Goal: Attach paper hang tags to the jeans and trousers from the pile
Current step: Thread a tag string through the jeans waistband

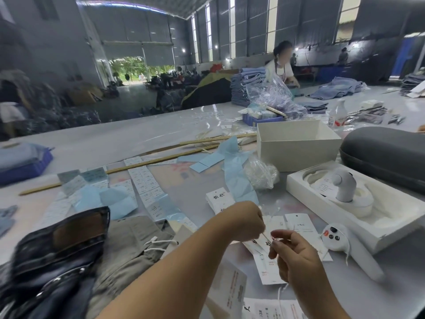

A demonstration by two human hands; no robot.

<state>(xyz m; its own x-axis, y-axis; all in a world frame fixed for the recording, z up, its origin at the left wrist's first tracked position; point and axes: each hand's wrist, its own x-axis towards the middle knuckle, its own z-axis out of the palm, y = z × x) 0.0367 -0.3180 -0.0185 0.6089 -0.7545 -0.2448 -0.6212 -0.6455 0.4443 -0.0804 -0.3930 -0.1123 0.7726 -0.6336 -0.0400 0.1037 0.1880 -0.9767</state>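
we are at the threading stage, with nothing fastened to a garment yet as far as we can see. our left hand has its fingers curled and pinched together on the top of a white paper hang tag, which lies slanted on the bench between our two hands. our right hand has thumb and forefinger closed on something small and thin just beside the tag's upper end; it looks like the tag's string or a pin, but it is too fine and blurred for us to say which.

the garments wait at our left. the grey-brown trousers lie flat with their white drawcord showing, and the dark jeans are heaped over their near edge. we see no tag hanging from either one, so we judge both still to be done.

more loose tags lie just beyond our hands, and another printed card sits behind the left wrist, so supplies are to hand. strips of white labels and pale blue backing paper are spread further up the bench.

what is left, by our reckoning: finish readying this tag, carry it over to a waistband or loop, secure it, then repeat for the other pair.
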